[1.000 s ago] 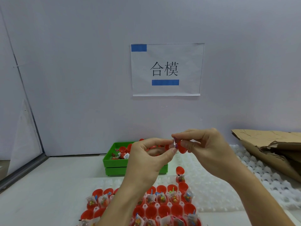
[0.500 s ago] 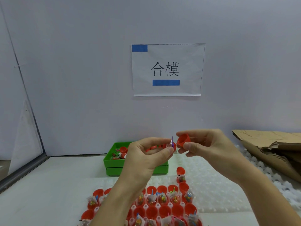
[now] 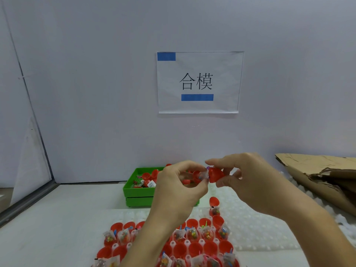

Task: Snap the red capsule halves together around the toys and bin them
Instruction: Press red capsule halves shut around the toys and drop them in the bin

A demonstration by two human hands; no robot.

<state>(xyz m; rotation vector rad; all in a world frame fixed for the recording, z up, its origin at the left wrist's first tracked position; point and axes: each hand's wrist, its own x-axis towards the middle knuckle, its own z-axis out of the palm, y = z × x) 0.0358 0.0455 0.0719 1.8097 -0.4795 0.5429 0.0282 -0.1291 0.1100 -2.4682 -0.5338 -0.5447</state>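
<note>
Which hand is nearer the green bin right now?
Left. The left hand overlaps the green bin in view; the right hand is farther right.

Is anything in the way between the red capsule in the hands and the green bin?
Nothing visible. The red capsule, pinched by the left hand and right hand, is up in the air, with the open-topped green bin just behind and below it.

A red capsule half sat pinched at 12 o'clock of the red capsule rows. The bin at 11 o'clock was bright green. The wall sign was white with black characters and blue bars. The cardboard at 3 o'clock was brown.
</note>
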